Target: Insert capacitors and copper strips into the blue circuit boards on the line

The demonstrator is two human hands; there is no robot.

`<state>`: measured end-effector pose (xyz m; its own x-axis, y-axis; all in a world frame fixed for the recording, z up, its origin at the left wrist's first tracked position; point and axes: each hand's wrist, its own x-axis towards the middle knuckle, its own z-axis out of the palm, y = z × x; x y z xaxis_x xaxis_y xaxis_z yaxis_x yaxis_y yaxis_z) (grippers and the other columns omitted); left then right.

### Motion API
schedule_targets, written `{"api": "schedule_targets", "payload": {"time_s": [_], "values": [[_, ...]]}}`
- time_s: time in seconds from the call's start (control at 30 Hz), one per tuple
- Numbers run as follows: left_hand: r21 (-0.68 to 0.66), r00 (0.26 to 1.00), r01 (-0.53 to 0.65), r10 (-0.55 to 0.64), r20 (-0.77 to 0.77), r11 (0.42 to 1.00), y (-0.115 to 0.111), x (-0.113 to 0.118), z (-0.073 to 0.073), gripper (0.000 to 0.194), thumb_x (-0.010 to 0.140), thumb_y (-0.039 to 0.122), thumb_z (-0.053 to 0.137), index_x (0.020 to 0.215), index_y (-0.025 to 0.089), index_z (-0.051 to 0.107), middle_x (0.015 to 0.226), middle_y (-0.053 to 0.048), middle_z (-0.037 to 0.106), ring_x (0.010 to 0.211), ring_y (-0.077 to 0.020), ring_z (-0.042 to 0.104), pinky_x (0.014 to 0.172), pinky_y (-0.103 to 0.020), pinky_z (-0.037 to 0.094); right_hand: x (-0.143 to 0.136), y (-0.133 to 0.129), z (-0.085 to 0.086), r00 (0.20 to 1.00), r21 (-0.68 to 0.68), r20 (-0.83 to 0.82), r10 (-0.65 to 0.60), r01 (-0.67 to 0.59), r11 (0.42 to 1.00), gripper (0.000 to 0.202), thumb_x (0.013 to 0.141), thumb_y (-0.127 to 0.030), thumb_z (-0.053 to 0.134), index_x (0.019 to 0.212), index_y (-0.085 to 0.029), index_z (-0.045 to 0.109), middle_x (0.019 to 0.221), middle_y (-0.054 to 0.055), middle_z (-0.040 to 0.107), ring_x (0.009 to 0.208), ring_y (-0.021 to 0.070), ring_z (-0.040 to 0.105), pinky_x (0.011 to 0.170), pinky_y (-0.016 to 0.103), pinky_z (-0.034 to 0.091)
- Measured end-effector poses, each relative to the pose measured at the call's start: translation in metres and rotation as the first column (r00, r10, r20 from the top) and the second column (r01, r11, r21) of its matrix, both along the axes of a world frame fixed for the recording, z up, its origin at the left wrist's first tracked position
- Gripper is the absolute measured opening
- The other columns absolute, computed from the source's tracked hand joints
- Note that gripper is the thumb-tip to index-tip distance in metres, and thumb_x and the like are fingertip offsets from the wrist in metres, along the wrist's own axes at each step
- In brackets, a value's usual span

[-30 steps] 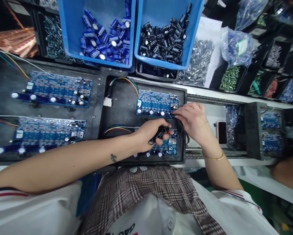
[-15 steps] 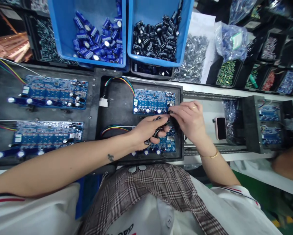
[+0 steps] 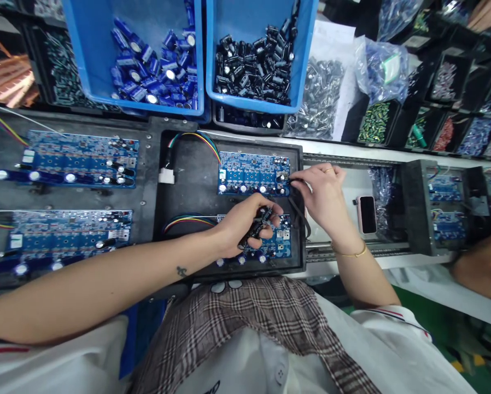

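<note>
My left hand [image 3: 245, 224] is curled around several black capacitors [image 3: 257, 223], above the lower blue circuit board [image 3: 284, 249] and partly covering it. At the right edge of the upper circuit board [image 3: 251, 169], the thumb and fingers of my right hand [image 3: 323, 191] pinch a small black capacitor [image 3: 290, 182]; the fingertips hide part of it. Large capacitors with pale round tops stand along the front edge of each of these boards. Both boards lie in a black tray [image 3: 192, 202], and coloured wires [image 3: 196, 135] run from their left sides.
Behind the tray stand one blue bin [image 3: 79, 65] with blue capacitors and another blue bin [image 3: 307, 65] with black ones. More boards [image 3: 81, 153] lie at left. A phone [image 3: 367, 214] rests beyond my right hand. Part bins [image 3: 374, 121] line the back right; another person's arm [image 3: 481, 265] shows at right.
My left hand has drawn back from the upper board's edge, leaving the right hand there alone. The right fingers stay at that edge. The whole view has shifted slightly.
</note>
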<state>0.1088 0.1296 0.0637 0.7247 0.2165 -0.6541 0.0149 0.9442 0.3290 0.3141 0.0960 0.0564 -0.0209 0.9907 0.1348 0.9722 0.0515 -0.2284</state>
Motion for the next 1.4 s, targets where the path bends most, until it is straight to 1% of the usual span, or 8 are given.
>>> {"api": "schedule_targets", "payload": {"time_s": [0.13, 0.33, 0.5, 0.73, 0.87, 1.0, 1.17, 1.4], "values": [[-0.029, 1.000, -0.022, 0.022, -0.005, 0.999, 0.000, -0.001, -0.001, 0.016, 0.090, 0.024, 0.042, 0.082, 0.015, 0.052, 0.076, -0.003, 0.053, 0.044, -0.0047, 0.038, 0.033, -0.013, 0.016, 0.000, 0.001, -0.002, 1.000, 0.013, 0.014, 0.014, -0.014, 1.000, 0.020, 0.097, -0.030, 0.052, 0.100, -0.028, 0.071, 0.095, 0.003, 0.074, 0.101, 0.0271, 0.055, 0.098, 0.049, 0.026], [0.054, 0.999, 0.007, -0.010, 0.044, 0.999, -0.001, -0.001, -0.003, 0.016, 0.095, 0.028, 0.049, 0.099, 0.015, 0.059, 0.072, 0.000, 0.050, 0.044, -0.0040, 0.039, 0.034, -0.011, 0.017, -0.002, -0.001, -0.002, 0.999, 0.029, 0.046, 0.025, -0.027, 0.999, 0.019, 0.097, -0.029, 0.052, 0.098, -0.028, 0.071, 0.090, 0.003, 0.073, 0.101, 0.0266, 0.057, 0.098, 0.050, 0.026], [0.044, 1.000, -0.015, 0.014, 0.014, 0.999, 0.000, -0.001, -0.003, 0.022, 0.098, 0.028, 0.044, 0.103, 0.013, 0.059, 0.070, -0.001, 0.052, 0.043, -0.0049, 0.040, 0.033, -0.012, 0.017, -0.004, 0.001, -0.004, 0.993, 0.037, 0.107, 0.045, -0.050, 0.998, 0.018, 0.097, -0.025, 0.050, 0.101, -0.027, 0.068, 0.092, 0.004, 0.072, 0.104, 0.0270, 0.056, 0.102, 0.051, 0.026], [0.048, 0.997, 0.001, 0.002, -0.080, 0.999, -0.002, 0.002, -0.003, 0.035, 0.102, 0.042, 0.041, 0.089, 0.013, 0.056, 0.067, -0.002, 0.053, 0.043, -0.0045, 0.040, 0.033, -0.013, 0.017, -0.009, -0.020, 0.000, 0.997, 0.114, 0.077, 0.020, -0.029, 0.993, 0.014, 0.097, -0.033, 0.054, 0.099, -0.028, 0.067, 0.093, 0.003, 0.071, 0.105, 0.0257, 0.060, 0.108, 0.053, 0.026], [0.084, 0.999, 0.016, -0.012, -0.049, 0.996, -0.004, 0.004, -0.002, 0.035, 0.100, 0.045, 0.047, 0.083, 0.015, 0.052, 0.067, 0.001, 0.048, 0.043, -0.0035, 0.039, 0.034, -0.012, 0.016, -0.022, -0.040, 0.015, 0.997, 0.047, -0.043, 0.067, -0.065, 0.997, 0.018, 0.099, -0.031, 0.051, 0.101, -0.027, 0.069, 0.098, 0.003, 0.072, 0.108, 0.0218, 0.062, 0.113, 0.050, 0.025], [0.126, 0.997, 0.010, -0.019, 0.070, 0.992, -0.008, 0.005, 0.001, 0.024, 0.097, 0.038, 0.055, 0.087, 0.016, 0.053, 0.071, 0.002, 0.046, 0.044, -0.0028, 0.039, 0.035, -0.011, 0.016, -0.031, -0.047, 0.026, 0.979, 0.042, -0.200, 0.037, -0.029, 0.999, 0.018, 0.096, -0.037, 0.058, 0.103, -0.027, 0.071, 0.096, 0.004, 0.073, 0.105, 0.0227, 0.063, 0.104, 0.046, 0.037], [0.079, 1.000, 0.002, 0.000, -0.018, 0.997, -0.013, 0.003, 0.003, 0.015, 0.094, 0.023, 0.050, 0.091, 0.012, 0.059, 0.075, -0.002, 0.052, 0.044, -0.0038, 0.041, 0.033, -0.013, 0.015, -0.023, -0.039, 0.012, 0.996, 0.115, -0.009, -0.090, 0.091, 0.989, 0.022, 0.098, -0.029, 0.050, 0.106, -0.027, 0.070, 0.095, 0.004, 0.073, 0.108, 0.0280, 0.058, 0.107, 0.057, 0.028], [0.034, 0.997, -0.030, 0.032, -0.067, 0.999, -0.032, -0.018, 0.013, 0.011, 0.091, 0.015, 0.046, 0.093, 0.012, 0.056, 0.081, -0.009, 0.063, 0.043, -0.0032, 0.041, 0.033, -0.011, 0.017, -0.018, -0.035, -0.009, 0.996, 0.119, 0.074, -0.057, 0.048, 0.992, 0.020, 0.092, -0.019, 0.053, 0.110, -0.026, 0.059, 0.095, 0.006, 0.073, 0.117, 0.0311, 0.055, 0.112, 0.061, 0.021]]}}
